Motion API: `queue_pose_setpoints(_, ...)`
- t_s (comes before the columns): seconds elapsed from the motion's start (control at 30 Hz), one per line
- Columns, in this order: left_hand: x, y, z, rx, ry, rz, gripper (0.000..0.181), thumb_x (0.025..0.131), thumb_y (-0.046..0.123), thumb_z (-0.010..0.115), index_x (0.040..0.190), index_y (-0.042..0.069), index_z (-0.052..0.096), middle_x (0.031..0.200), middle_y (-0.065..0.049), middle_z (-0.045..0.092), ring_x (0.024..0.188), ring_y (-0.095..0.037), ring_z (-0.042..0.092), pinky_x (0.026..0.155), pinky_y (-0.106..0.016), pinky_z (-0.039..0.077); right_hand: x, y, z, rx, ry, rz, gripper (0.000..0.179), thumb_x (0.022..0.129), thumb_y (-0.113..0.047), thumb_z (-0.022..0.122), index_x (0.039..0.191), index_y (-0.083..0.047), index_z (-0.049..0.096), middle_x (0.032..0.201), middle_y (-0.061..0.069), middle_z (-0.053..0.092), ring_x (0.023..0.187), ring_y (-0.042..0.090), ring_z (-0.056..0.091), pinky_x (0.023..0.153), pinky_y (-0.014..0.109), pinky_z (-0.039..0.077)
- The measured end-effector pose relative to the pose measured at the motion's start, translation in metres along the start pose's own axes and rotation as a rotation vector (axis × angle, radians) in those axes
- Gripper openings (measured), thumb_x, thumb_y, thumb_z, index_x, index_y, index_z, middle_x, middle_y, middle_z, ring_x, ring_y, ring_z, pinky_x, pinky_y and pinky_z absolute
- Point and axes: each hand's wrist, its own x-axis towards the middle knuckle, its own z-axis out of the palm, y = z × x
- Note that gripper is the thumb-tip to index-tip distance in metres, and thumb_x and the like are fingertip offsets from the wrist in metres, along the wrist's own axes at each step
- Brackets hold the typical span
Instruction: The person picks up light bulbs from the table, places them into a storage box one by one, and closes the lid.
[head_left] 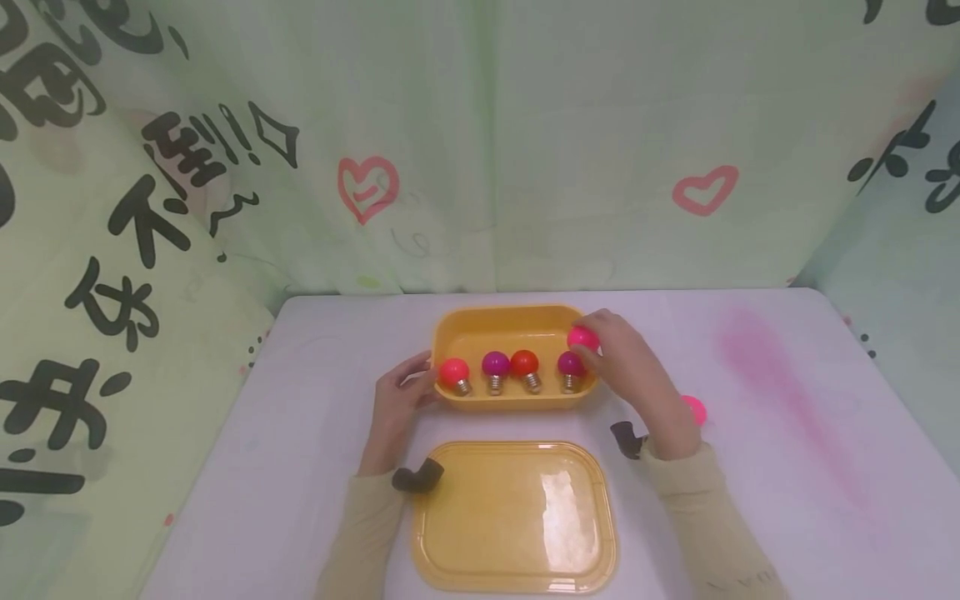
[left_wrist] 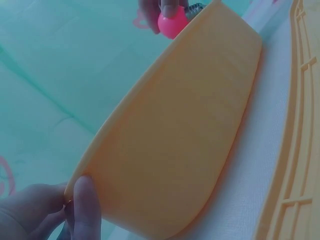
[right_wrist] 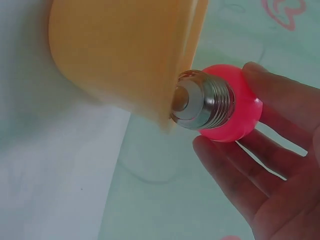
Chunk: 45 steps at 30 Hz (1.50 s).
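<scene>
A yellow tub (head_left: pixel 510 400) stands mid-table with several coloured light bulbs in a row inside, from a pink-red bulb (head_left: pixel 453 372) at the left to a magenta bulb (head_left: pixel 570 364) at the right. My right hand (head_left: pixel 603 346) pinches a pink bulb (head_left: pixel 582 337) over the tub's right rim. In the right wrist view this pink bulb (right_wrist: pixel 227 107) has its metal base against the tub's rim (right_wrist: pixel 125 55). My left hand (head_left: pixel 416 385) grips the tub's left end, with the thumb (left_wrist: pixel 85 205) pressed on the outer wall (left_wrist: pixel 190 130).
A flat yellow lid (head_left: pixel 513 517) lies on the white table in front of the tub, between my forearms. One more pink bulb (head_left: pixel 694 408) rests on the table to the right of my right wrist. Printed cloth walls surround the table.
</scene>
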Motion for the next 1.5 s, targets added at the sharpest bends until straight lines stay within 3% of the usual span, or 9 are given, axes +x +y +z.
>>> queue_pose_setpoints(0.2,0.000,0.002,0.000,-0.005,0.011,0.005,0.036,0.093,0.025,0.071,0.129,0.019,0.066,0.124,-0.008,0.062,0.101,-0.022,0.069,0.083,-0.028,0.059,0.009,-0.001,0.011,-0.008,0.009,-0.058,0.034,0.094,-0.010,0.066,0.123,0.005,0.060,0.117,0.022,0.059,0.110,0.038,0.056,0.100,0.053,0.050)
queue_pose_setpoints(0.4,0.000,0.001,0.000,-0.012,0.010,0.015,0.036,0.093,0.023,0.071,0.128,0.017,0.066,0.123,-0.009,0.062,0.097,-0.023,0.070,0.082,-0.029,0.060,0.017,-0.003,0.023,-0.003,-0.017,-0.050,0.035,0.094,-0.014,0.067,0.124,0.003,0.060,0.119,0.020,0.059,0.110,0.037,0.056,0.098,0.052,0.051)
queue_pose_setpoints(0.7,-0.001,0.004,0.000,0.006,-0.001,-0.006,0.040,0.093,0.026,0.070,0.132,0.017,0.064,0.125,-0.009,0.061,0.103,-0.027,0.069,0.086,-0.030,0.059,0.023,-0.001,0.036,-0.002,0.016,-0.100,0.035,0.094,-0.013,0.067,0.123,0.005,0.060,0.121,0.021,0.061,0.109,0.036,0.058,0.098,0.051,0.052)
queue_pose_setpoints(0.87,0.000,0.004,0.000,0.018,-0.010,-0.012,0.042,0.094,0.026,0.069,0.135,0.015,0.062,0.128,-0.010,0.060,0.107,-0.029,0.068,0.089,-0.032,0.058,0.026,-0.003,0.040,0.006,0.003,-0.091,0.036,0.094,-0.014,0.067,0.125,0.004,0.059,0.119,0.020,0.060,0.105,0.035,0.059,0.096,0.051,0.053)
queue_pose_setpoints(1.1,0.001,-0.001,-0.001,0.002,0.001,0.023,0.037,0.093,0.027,0.071,0.128,0.019,0.066,0.123,-0.008,0.062,0.099,-0.025,0.070,0.084,-0.030,0.059,0.029,-0.003,0.046,0.015,-0.009,-0.085,0.037,0.095,-0.015,0.066,0.125,0.004,0.059,0.123,0.022,0.059,0.111,0.037,0.059,0.098,0.052,0.051)
queue_pose_setpoints(1.5,0.002,-0.001,0.000,0.036,0.025,-0.011,0.035,0.094,0.026,0.070,0.128,0.021,0.066,0.123,-0.006,0.063,0.097,-0.021,0.071,0.083,-0.027,0.059,0.034,-0.003,0.054,-0.004,-0.035,-0.059,0.038,0.094,-0.015,0.067,0.125,0.006,0.059,0.122,0.023,0.057,0.111,0.037,0.057,0.099,0.051,0.051)
